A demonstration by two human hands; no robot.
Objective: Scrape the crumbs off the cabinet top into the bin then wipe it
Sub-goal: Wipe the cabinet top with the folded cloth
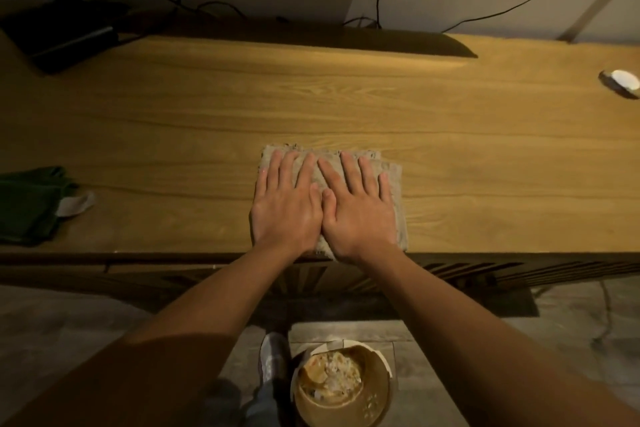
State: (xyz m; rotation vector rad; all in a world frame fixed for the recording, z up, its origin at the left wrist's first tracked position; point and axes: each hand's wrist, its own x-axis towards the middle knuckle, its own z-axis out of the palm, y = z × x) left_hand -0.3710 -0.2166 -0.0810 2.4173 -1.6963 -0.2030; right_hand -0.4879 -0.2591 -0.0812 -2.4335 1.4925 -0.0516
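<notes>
Both hands, left [282, 210] and right [358, 215], lay flat with fingers spread on the folded cloth [394, 184] at the worktop's [346, 107] lower-center edge. Soft, light, probably bunches easily, so I'd press through the palms, not pinch it.

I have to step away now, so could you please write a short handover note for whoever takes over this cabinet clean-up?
Left hand and right hand: both flat, fingers straight, pressing side by side on the folded grey-beige cloth.
The cloth lies at the near edge of the wooden cabinet top.
The round brown bin stands on the floor below and holds pale scraps.
Done: no crumbs visible on the top.
Left: wipe the rest of the top, towards the folded dark green cloth and the far side.
</notes>
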